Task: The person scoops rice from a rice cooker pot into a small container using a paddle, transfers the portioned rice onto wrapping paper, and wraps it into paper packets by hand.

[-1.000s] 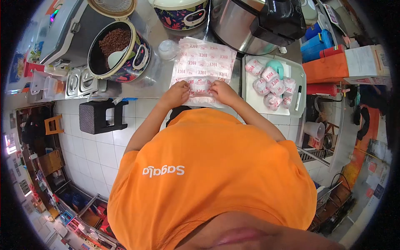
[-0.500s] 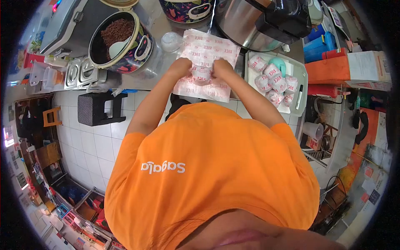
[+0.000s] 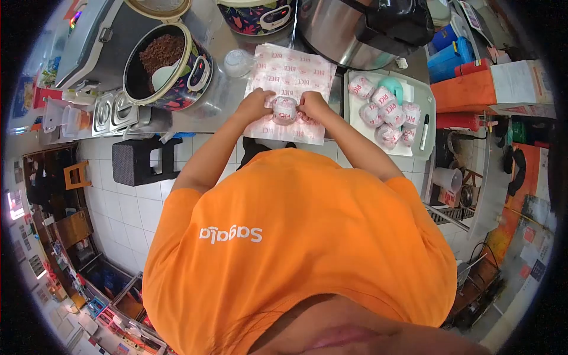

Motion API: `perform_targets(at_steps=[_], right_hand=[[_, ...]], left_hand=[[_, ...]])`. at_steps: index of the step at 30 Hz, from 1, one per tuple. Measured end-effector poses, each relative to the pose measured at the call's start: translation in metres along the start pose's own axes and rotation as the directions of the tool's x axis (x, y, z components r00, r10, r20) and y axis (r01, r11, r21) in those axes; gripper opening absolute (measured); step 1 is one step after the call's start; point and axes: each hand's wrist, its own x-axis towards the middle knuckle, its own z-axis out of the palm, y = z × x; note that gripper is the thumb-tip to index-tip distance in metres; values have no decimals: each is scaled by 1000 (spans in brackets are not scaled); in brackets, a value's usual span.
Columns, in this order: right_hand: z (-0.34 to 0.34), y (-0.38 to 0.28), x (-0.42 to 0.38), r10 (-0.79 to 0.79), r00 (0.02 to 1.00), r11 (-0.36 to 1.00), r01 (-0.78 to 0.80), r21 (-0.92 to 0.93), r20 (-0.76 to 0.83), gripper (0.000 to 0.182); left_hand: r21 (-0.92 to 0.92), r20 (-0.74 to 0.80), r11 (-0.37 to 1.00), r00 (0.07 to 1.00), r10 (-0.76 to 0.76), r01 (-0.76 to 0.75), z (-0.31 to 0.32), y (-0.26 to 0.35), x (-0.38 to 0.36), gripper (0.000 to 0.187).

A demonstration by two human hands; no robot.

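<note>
The left hand (image 3: 255, 105) and right hand (image 3: 313, 106) pinch the gathered paper at opposite sides of the wrapped bundle (image 3: 285, 110), which lies between them on the printed sheets (image 3: 290, 68). Beyond the left hand stands the clear cup (image 3: 238, 63). Right of the right hand, the tray (image 3: 428, 99) holds more wrapped bundles (image 3: 390, 112) and a marker (image 3: 424, 133).

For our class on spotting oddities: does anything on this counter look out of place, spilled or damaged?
The marker in the tray looks slightly odd: a writing tool beside wrapped bundles. No spill or damage is visible.
</note>
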Motion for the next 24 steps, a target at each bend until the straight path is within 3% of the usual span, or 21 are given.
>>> perform_targets(at_steps=[2,3,4,5,6,7,8,9,10,11,12,14,15,16,18,19,20,21,22,23,24], right_hand=[[11,10,7,-86,991,989,98,107,-107,9],[6,11,1,-213,962,977,211,-29,-174,11],[2,9,3,-212,959,977,211,-28,-188,11],[2,14,6,-225,957,969,240,63,-181,16],[4,21,7,-234,956,953,261,154,-176,21],[6,27,13,-203,964,925,246,290,-172,29],[-4,-1,-11,-27,992,779,97,620,-122,31],[-19,-39,-39,120,993,508,-40,861,-24,34],[-21,-45,-46,63,970,824,81,561,-233,42],[-25,-46,-50,-65,919,982,129,141,-388,51],[-31,-46,-51,-42,909,984,111,143,-414,51],[-43,-42,-56,-111,940,843,262,471,-324,55],[-58,-48,-68,-53,993,762,110,638,-107,52],[-69,-57,-85,-38,992,762,109,638,-123,52],[-83,-74,-118,-156,987,487,100,867,-26,48],[-76,-57,-115,-299,953,379,62,924,59,56],[-80,-58,-126,-286,957,378,65,923,50,56],[-83,-66,-142,-387,916,381,54,923,106,61],[-86,-71,-155,-484,860,385,45,922,160,66],[-89,-71,-164,-479,865,386,53,921,151,66],[-94,-69,-171,-411,889,503,34,864,204,71]], left_hand=[[29,30,963,963,266,-267,5,-9,9,40],[-3,-92,929,925,368,-370,8,-8,8,42],[3,-89,924,921,380,-381,11,-7,7,42],[-250,12,954,985,174,-165,13,1,3,43],[-459,168,884,986,-12,89,16,12,-2,45],[-464,192,880,981,-7,97,3,38,-9,49],[-468,209,879,978,12,89,8,44,-11,49],[-576,163,810,986,-19,111,13,49,-10,48],[-675,123,727,991,-54,124,17,55,-8,48],[-770,77,632,996,-49,90,24,57,-7,52],[-770,91,633,996,-16,80,17,70,-6,52],[-638,-55,770,996,-64,14,1,88,-9,55],[-620,-82,784,996,-34,-25,-2,86,-7,65],[-620,-235,744,963,130,-251,0,83,-3,75],[-506,-454,637,808,376,-581,-14,99,2,89],[-514,-448,625,805,388,-587,-23,114,10,89],[-424,-575,479,637,513,-769,-42,142,18,97],[-304,-678,307,431,595,-902,-56,161,24,105],[-309,-678,296,428,598,-904,-63,169,28,105],[-272,-563,280,388,729,-921,-70,175,32,104],[-233,-431,256,335,838,-938,-78,182,36,103]])
